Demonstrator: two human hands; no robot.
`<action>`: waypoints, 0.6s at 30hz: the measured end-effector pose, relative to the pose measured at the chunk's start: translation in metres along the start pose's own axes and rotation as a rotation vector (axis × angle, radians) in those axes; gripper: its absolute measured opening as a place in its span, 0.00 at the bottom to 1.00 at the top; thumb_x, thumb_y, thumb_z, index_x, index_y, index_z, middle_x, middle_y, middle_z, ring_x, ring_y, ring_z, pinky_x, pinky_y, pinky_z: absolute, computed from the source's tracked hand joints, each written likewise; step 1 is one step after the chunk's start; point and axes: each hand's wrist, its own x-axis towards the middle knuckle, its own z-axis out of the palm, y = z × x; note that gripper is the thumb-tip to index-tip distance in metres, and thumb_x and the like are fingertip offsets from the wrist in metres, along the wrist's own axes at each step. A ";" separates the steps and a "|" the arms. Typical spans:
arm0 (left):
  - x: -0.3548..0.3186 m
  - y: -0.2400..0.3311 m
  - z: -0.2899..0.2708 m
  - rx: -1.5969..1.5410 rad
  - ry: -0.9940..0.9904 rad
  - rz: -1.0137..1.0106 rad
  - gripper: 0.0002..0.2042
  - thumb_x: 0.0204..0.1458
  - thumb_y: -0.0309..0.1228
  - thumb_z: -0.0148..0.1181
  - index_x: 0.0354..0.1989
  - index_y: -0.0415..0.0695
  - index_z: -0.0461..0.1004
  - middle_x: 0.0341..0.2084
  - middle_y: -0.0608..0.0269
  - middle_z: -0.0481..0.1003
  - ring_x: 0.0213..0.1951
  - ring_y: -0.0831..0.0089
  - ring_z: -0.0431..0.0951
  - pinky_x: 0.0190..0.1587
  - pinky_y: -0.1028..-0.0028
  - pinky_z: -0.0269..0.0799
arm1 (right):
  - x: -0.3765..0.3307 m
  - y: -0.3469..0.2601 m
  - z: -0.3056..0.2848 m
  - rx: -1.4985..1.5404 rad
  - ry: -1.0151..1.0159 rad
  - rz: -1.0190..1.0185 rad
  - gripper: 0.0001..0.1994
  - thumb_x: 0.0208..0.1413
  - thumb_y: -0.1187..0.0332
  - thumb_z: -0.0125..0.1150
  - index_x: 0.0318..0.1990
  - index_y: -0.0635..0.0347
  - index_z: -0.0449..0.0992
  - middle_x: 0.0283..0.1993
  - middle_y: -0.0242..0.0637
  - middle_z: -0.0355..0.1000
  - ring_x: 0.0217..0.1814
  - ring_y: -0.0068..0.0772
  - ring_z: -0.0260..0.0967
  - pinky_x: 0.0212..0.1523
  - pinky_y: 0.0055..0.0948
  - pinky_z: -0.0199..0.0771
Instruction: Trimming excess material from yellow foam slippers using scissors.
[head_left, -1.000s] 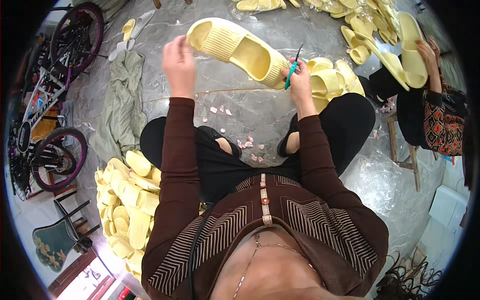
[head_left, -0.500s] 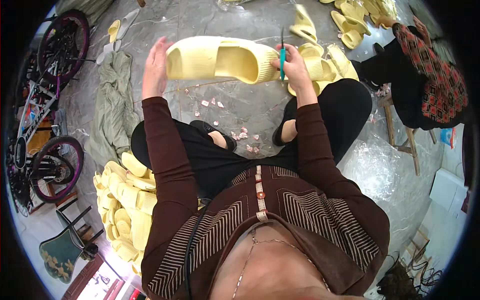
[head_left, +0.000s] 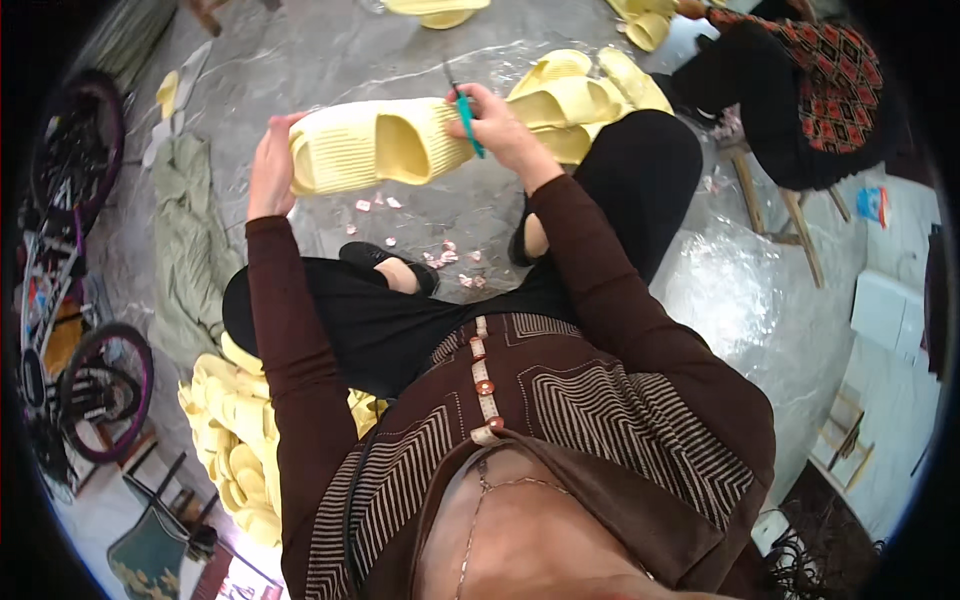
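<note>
A pale yellow slide slipper [head_left: 345,150] with a ribbed surface is held up in front of me, lying sideways between both hands. My left hand [head_left: 268,172] is closed on its left end, the fingers partly hidden behind it. At the other end, my right hand [head_left: 502,128] pinches the slipper and also grips a slim teal-handled tool [head_left: 466,124] with a thin dark tip pointing away from me. Which kind of cutter or pick it is cannot be made out. Just beyond my right hand, several yellow slippers [head_left: 570,105] lie on the floor.
A heap of yellow slippers [head_left: 235,440] is at my left side, by a crumpled grey-green cloth [head_left: 185,230]. Small pinkish scraps [head_left: 450,255] lie between my feet. Bicycle at far left [head_left: 60,270]; at right, a co-worker in a patterned sleeve [head_left: 840,90] and a wooden stool [head_left: 790,220].
The slipper has turned, so more of its ribbed surface faces me. My view has shifted. The slipper standing beyond my right hand is gone from there; yellow slippers now show at the top edge.
</note>
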 end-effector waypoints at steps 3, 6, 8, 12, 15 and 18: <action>-0.007 -0.009 0.007 0.150 -0.105 0.009 0.18 0.53 0.37 0.50 0.46 0.35 0.65 0.39 0.59 0.71 0.40 0.75 0.71 0.42 0.77 0.66 | 0.013 0.014 0.000 -0.160 0.099 0.026 0.23 0.37 0.71 0.64 0.44 0.61 0.65 0.32 0.31 0.67 0.34 0.22 0.64 0.35 0.21 0.65; -0.013 -0.002 0.005 0.272 -0.139 0.036 0.18 0.50 0.32 0.54 0.48 0.35 0.64 0.40 0.59 0.70 0.40 0.75 0.71 0.42 0.78 0.66 | 0.032 0.025 -0.001 -0.311 0.158 0.056 0.23 0.37 0.71 0.64 0.45 0.62 0.65 0.32 0.35 0.68 0.34 0.26 0.65 0.36 0.25 0.66; -0.018 0.006 -0.002 0.355 -0.104 0.060 0.19 0.46 0.26 0.56 0.47 0.35 0.65 0.39 0.59 0.71 0.39 0.75 0.71 0.41 0.78 0.66 | 0.046 0.035 -0.007 -0.458 0.177 0.103 0.22 0.39 0.72 0.62 0.45 0.64 0.65 0.34 0.42 0.70 0.36 0.35 0.68 0.38 0.32 0.68; -0.070 0.080 -0.053 0.648 0.280 0.165 0.21 0.46 0.29 0.56 0.49 0.35 0.64 0.42 0.56 0.69 0.38 0.73 0.71 0.42 0.78 0.66 | 0.079 0.067 -0.070 -0.778 0.834 -0.046 0.16 0.43 0.72 0.52 0.42 0.63 0.65 0.33 0.51 0.69 0.38 0.50 0.67 0.38 0.42 0.66; -0.144 0.095 -0.151 0.582 0.552 0.136 0.23 0.48 0.30 0.52 0.53 0.37 0.60 0.46 0.56 0.66 0.43 0.69 0.68 0.42 0.74 0.66 | 0.072 0.071 -0.133 -0.977 1.024 0.077 0.13 0.46 0.70 0.49 0.41 0.62 0.63 0.32 0.52 0.69 0.38 0.54 0.67 0.39 0.46 0.64; -0.263 0.092 -0.233 0.816 0.815 0.011 0.24 0.50 0.36 0.51 0.54 0.39 0.60 0.47 0.56 0.65 0.43 0.68 0.67 0.42 0.72 0.65 | 0.070 0.064 -0.167 -0.966 1.172 0.282 0.14 0.47 0.69 0.50 0.41 0.63 0.63 0.37 0.53 0.69 0.42 0.53 0.67 0.42 0.44 0.65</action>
